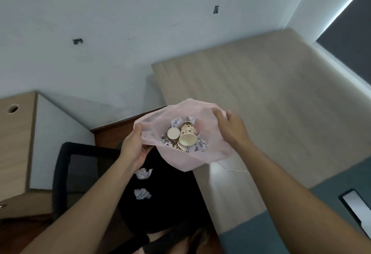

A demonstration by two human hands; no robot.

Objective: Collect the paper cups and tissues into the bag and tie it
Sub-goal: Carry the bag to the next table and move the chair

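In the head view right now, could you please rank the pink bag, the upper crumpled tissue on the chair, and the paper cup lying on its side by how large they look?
1. pink bag, by far the largest.
2. paper cup lying in the bag.
3. upper tissue on the chair. It looks close to the cup in size, and it lies at a different depth, so this order is unsure.

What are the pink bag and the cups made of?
The bag looks like thin, soft plastic: it is see-through and crinkles where the hands hold it. The cups look like paper, matte cream inside with brown spots outside.
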